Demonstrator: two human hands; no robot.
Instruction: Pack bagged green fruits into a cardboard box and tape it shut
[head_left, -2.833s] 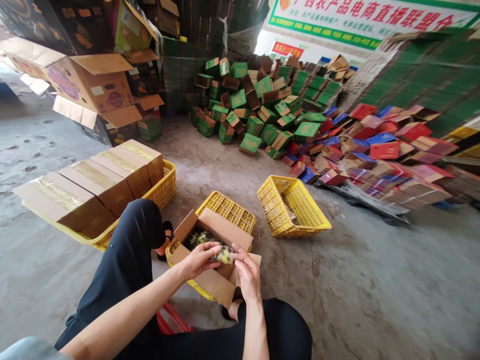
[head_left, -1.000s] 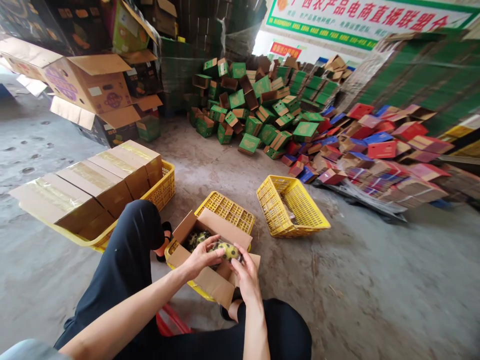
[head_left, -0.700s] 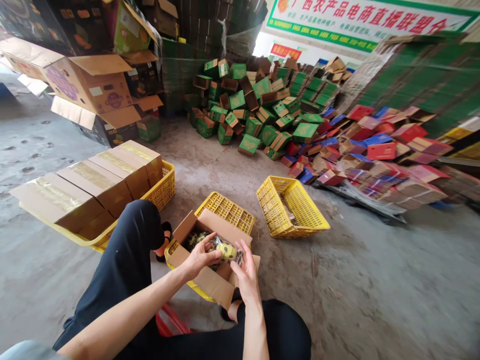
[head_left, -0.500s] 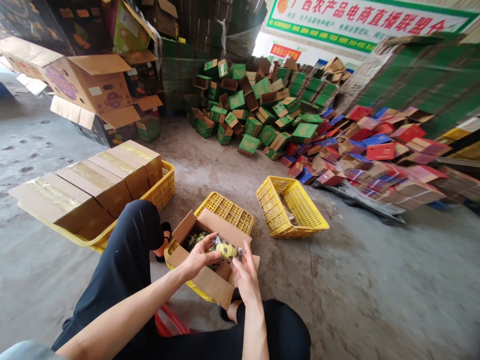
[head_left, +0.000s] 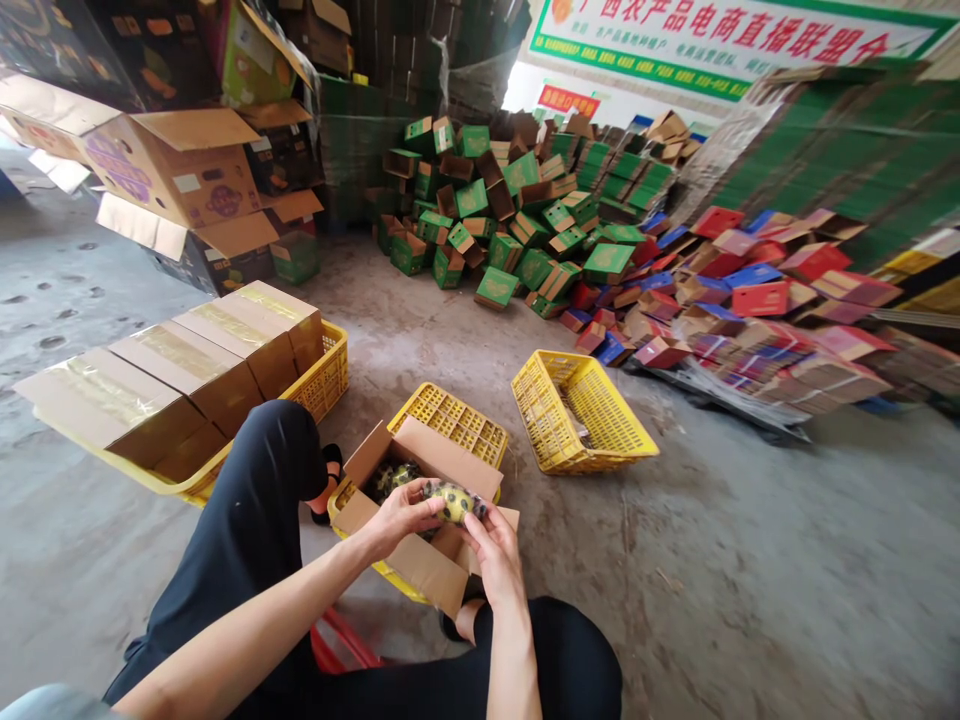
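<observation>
Between my two hands lies a yellow packet with dark spots (head_left: 456, 505), wrapped in clear plastic; what is inside I cannot tell. My left hand (head_left: 397, 520) pinches its left end, thumb on top. At the other end my right hand (head_left: 495, 555) grips it with thumb and fingers closed. Directly beneath is a cardboard box (head_left: 448, 455) with its flaps up. Similar spotted packets (head_left: 394, 480) fill its left part, partly hidden by my hand. The box rests on a yellow plastic crate (head_left: 459, 425) that seems to be upside down.
Taped cartons (head_left: 184, 350) stand in a yellow crate (head_left: 334, 372) at my left. Another yellow crate (head_left: 540, 420) sits ahead to the right, holding something small. Heaps of green boxes (head_left: 499, 287) and red boxes (head_left: 761, 298) lie farther back. My bent knees flank the box.
The packet has been turned between my hands, showing different sides. My right fingers, spread half a second ago, have closed round its right end. The boxes and crates stay put.
</observation>
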